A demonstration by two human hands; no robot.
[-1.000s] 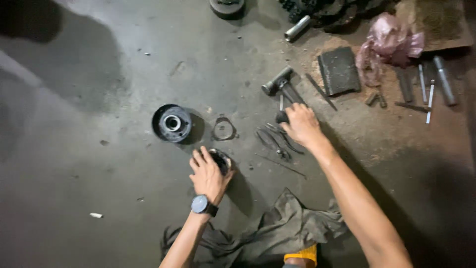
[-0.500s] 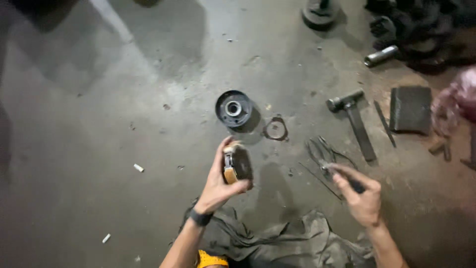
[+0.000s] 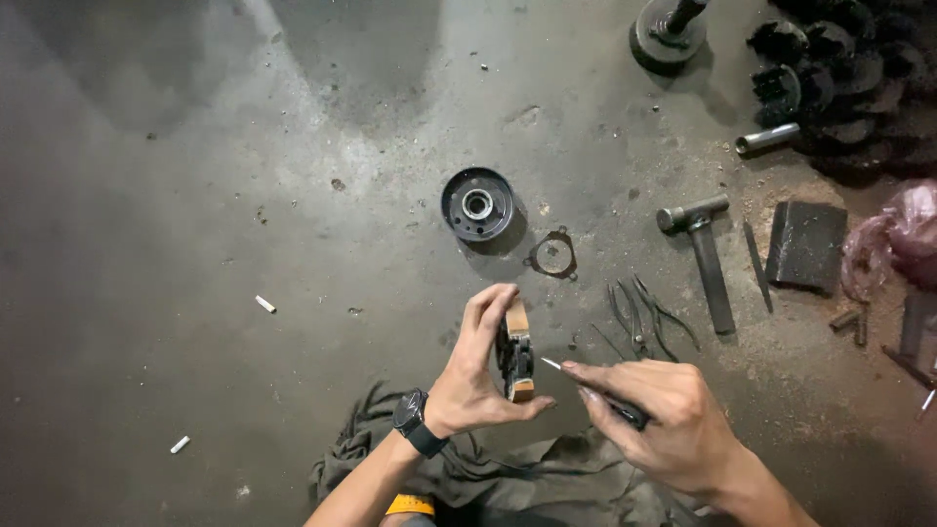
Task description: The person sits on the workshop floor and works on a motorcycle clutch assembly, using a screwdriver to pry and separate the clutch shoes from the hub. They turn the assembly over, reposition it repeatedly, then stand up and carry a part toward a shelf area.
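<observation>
My left hand, with a black watch on the wrist, holds a small round metal part on edge, its tan rim showing at top and bottom. My right hand grips a thin pointed tool whose pale tip sits just right of the part. Both hands hover above the grey concrete floor. A black round pulley-like housing lies on the floor beyond the hands, and a thin metal ring plate lies beside it.
Pliers and a hammer lie on the floor to the right, next to a dark flat block. Black gear parts sit top right, a pink bag at the right edge. A dark rag lies below my hands.
My left hand lifted the round part off the floor. My right hand left the tools on the right and came in beside the part with a thin tool in it.
</observation>
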